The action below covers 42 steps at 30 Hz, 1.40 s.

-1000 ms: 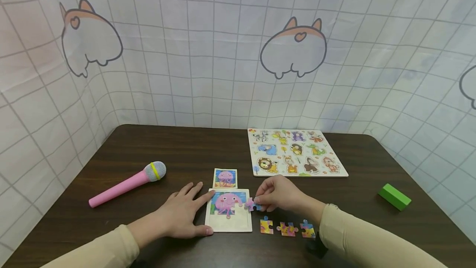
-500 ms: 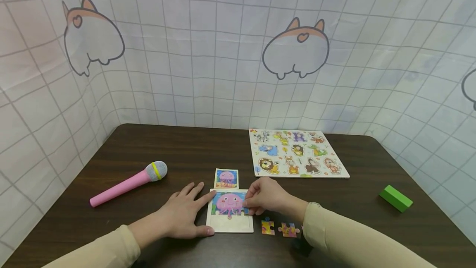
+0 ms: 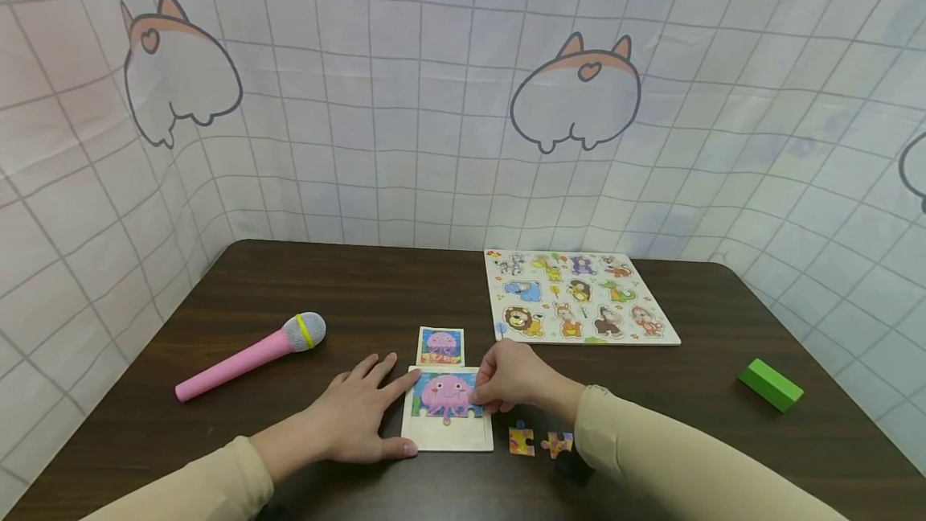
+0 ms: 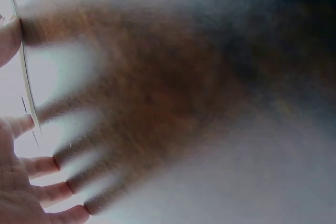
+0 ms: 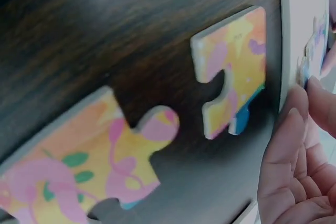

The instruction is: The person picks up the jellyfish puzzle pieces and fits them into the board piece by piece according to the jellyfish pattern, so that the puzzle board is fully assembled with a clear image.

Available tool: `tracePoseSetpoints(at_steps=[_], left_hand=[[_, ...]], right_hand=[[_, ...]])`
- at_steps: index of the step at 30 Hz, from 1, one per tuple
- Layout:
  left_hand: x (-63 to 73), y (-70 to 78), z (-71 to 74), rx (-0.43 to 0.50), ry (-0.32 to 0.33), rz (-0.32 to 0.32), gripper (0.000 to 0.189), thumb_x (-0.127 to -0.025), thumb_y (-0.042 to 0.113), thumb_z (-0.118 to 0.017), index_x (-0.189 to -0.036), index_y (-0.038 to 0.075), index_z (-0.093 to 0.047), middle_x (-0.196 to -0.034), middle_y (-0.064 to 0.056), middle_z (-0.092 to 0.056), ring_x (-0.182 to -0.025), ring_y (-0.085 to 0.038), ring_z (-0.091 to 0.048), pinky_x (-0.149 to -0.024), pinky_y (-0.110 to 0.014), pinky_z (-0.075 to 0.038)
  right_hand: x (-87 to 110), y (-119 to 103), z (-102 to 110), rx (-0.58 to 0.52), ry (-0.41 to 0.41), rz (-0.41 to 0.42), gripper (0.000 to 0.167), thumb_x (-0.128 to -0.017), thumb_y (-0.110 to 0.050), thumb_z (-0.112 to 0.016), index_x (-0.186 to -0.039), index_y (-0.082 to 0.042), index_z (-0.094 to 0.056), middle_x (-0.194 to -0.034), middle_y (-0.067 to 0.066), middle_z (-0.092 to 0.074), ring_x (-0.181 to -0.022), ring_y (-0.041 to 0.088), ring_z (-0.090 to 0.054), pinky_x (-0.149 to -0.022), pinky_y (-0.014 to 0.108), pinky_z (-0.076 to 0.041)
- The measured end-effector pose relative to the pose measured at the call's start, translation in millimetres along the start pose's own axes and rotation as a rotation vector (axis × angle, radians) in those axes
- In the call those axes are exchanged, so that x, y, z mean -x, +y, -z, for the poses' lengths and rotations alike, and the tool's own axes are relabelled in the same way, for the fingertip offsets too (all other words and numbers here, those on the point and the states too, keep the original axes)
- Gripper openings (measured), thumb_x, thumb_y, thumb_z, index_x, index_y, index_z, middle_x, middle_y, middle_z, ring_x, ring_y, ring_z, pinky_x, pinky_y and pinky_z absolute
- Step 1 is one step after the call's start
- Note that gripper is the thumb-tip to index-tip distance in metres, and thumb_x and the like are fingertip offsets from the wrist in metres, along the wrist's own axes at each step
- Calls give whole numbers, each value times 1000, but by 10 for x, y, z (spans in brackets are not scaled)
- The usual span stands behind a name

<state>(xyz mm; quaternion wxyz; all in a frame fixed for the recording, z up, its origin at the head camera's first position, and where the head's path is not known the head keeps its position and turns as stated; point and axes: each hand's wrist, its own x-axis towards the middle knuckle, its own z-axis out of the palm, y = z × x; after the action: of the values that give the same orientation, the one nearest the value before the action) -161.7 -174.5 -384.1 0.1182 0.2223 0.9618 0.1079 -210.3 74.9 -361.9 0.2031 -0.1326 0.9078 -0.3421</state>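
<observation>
A white puzzle tray [image 3: 448, 438] lies before me, the upper part of its pink jellyfish picture filled with jigsaw pieces. My left hand [image 3: 356, 416] rests spread, with the forefinger and thumb on the tray's left edge. At the tray's right side, my right hand [image 3: 515, 376] pinches a jigsaw piece [image 3: 473, 412] seated beside the jellyfish; the fingers hide most of it. To the right of the tray lie a yellow corner piece [image 3: 521, 441] and a pink-and-yellow piece [image 3: 556, 445], also large in the right wrist view. Above the tray sits a small jellyfish picture card [image 3: 440, 346].
A pink toy microphone [image 3: 249, 358] lies at the left. Toward the back right is an animal puzzle board [image 3: 582, 297]. A green block [image 3: 770, 385] sits near the right side of the dark table [image 3: 347, 280]. A patterned curtain [image 3: 391, 103] surrounds the back.
My right hand has brought the jigsaw piece leftward from beside the tray into the picture's right side. The right sleeve now covers the rightmost loose piece. My left hand stays in place.
</observation>
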Motion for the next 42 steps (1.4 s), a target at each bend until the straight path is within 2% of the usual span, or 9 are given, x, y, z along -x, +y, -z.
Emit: tracePoseSetpoints(at_steps=[7, 15, 24, 29, 33, 42], left_hand=[[-9, 3, 4, -1, 1, -3, 95, -83, 70, -69, -159, 22, -38, -164, -22, -31, -150, -50, -29, -108, -74, -34], [-22, 7, 7, 0, 5, -5, 95, -82, 70, -70, -159, 22, -38, -164, -22, -31, -150, -50, -29, -108, -74, -34], [-17, 10, 10, 4, 12, -5, 95, -83, 69, -70, -159, 21, -38, -164, -23, -31, -150, -50, -29, -108, -74, -35], [-11, 12, 4, 7, 4, 1, 95, -83, 69, -70, -159, 21, -38, -164, -23, -31, -150, -50, -29, -108, -73, -34], [-2, 12, -1, 4, 1, 3, 95, -83, 69, -70, -159, 21, -38, -164, -23, -31, -150, -50, -29, -108, -73, -34], [12, 18, 8, 5, 9, -4, 94, -84, 69, -70, -158, 21, -39, -164, -23, -32, -150, -50, -29, -107, -73, -35]], right_hand=[[-3, 10, -23, 31, 37, -5, 20, -83, -11, -85, -71, -6, -69, -62, 3, -66, -53, 10, -62, -54, 25, -56], [-35, 7, -42, 95, 68, 5, 30, -85, -21, -85, -65, -8, -66, -53, 1, -61, -49, 9, -55, -50, 25, -52], [-65, -9, -69, 179, 81, 38, 33, -85, -20, -85, -62, -10, -64, -53, 0, -60, -47, 9, -54, -47, 23, -47], [-44, 6, -34, 133, 22, 24, 28, -86, -18, -84, -66, -9, -66, -58, 2, -63, -51, 9, -56, -50, 24, -49], [-21, 8, 3, 75, -29, 31, 21, -83, -10, -84, -73, -7, -67, -63, 1, -64, -55, 10, -57, -53, 25, -52], [6, 16, -16, 62, -12, 58, 20, -80, -4, -85, -75, -6, -66, -62, 1, -65, -53, 10, -57, -51, 24, -50]])
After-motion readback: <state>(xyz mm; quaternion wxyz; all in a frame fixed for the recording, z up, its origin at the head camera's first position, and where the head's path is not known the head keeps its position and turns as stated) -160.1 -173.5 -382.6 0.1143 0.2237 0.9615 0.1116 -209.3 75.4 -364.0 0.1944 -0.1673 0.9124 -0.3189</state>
